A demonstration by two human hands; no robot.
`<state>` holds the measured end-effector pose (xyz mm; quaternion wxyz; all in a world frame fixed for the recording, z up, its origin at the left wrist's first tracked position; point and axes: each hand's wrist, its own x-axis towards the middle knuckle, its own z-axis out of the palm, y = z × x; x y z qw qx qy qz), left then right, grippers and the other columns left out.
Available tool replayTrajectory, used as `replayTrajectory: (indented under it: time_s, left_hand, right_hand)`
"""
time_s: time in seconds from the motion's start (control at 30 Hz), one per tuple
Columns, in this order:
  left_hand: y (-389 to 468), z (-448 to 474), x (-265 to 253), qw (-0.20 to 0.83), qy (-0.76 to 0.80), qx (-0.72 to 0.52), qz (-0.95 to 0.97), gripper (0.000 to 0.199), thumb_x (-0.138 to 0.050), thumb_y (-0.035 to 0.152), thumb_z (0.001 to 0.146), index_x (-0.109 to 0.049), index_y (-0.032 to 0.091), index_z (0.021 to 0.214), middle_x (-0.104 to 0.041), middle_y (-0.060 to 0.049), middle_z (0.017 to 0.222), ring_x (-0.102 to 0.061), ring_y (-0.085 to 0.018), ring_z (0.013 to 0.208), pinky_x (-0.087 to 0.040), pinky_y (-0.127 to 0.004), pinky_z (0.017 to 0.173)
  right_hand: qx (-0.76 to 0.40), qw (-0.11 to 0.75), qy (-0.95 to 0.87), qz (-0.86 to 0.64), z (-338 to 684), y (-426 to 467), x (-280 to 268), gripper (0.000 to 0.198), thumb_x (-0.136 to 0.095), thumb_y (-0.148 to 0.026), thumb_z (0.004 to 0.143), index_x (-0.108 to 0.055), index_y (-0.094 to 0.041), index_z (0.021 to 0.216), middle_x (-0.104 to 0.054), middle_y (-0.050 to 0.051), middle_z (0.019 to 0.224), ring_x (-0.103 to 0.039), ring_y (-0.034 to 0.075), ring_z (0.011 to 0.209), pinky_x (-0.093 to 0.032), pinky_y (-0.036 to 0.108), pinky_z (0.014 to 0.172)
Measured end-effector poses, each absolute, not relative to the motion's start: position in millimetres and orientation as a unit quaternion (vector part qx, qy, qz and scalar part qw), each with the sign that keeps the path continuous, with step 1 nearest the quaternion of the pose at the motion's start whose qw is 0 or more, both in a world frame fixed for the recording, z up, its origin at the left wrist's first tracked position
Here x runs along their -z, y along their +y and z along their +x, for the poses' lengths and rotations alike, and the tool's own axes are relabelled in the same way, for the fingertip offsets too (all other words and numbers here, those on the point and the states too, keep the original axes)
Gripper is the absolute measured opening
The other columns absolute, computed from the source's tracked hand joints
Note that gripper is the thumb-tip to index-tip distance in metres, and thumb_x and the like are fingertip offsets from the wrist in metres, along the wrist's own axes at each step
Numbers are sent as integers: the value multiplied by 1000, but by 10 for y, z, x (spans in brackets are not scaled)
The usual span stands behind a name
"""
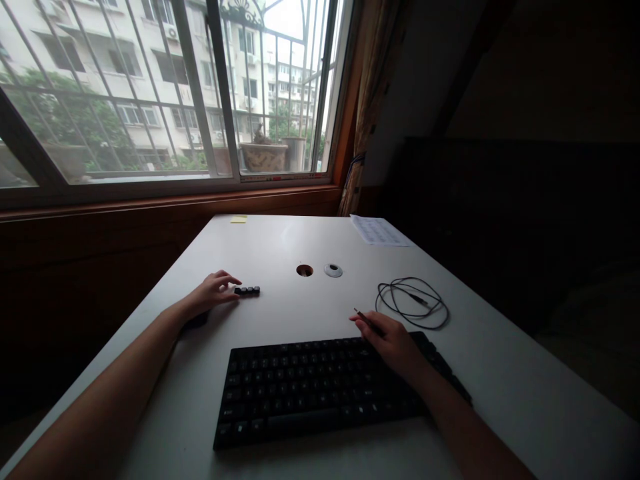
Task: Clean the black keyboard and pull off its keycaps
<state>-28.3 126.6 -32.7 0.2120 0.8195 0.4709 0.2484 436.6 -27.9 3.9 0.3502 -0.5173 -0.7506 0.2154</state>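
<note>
My left hand [216,291] rests on the left side of the white table, with thumb and index finger around the near end of a short row of black keycaps [251,291]. Its other fingers are curled. In my right hand [387,335] is a slim dark tool [369,321] with a thin, light tip pointing up and left; its exact kind is unclear. That hand is over the upper right part of a black keyboard [300,387], which lies flat in front of me. My right hand and forearm hide some of its keys.
A coiled black cable [413,303] lies right of my right hand. Farther back are a round hole [305,271], a white ring-shaped cover [333,270], printed paper [380,231] and a yellow note [239,219]. A dark object [196,321] is partly under my left wrist.
</note>
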Motion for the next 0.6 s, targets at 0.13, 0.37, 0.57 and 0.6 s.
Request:
replayTrajectory:
  time_s: [0.13,0.37,0.57,0.6]
  left_hand:
    - [1300,-163,322,178,461,-242,835,45,-68,62,78,-73,27,107,-57,-8,114,-50,-30,107,-46,-41,91]
    - [1379,60,346,158,442,-218,855,46,-70,63,76,-75,28,105,-64,-7,110,-50,-31,106,-38,-44,97]
    - [1407,97,346,149,434,-218,862,45,-67,63,79,-75,26,104,-65,-7,109,-52,-30,107,-37,-43,98]
    - [1416,96,352,147,433,-219,862,45,-66,63,79,-74,26,103,-65,-7,108,-53,-30,107,-37,-43,99]
  right_hand:
    - [-211,351,-751,-517,4367,-279,-31,27,-50,-39,97,-70,-22,102,-71,4,90,-64,19,79,-49,30,73]
    - [-218,354,-751,-513,4370,-276,-18,25,-51,-38,97,-70,-22,102,-71,4,93,-64,19,82,-49,30,74]
    - [-220,352,-753,-511,4361,-279,-22,26,-50,-38,97,-69,-23,102,-71,4,95,-65,19,84,-49,31,76]
    - [-219,352,-752,-512,4363,-278,-21,26,-50,-39,97,-70,-23,102,-72,4,95,-65,20,85,-49,31,76]
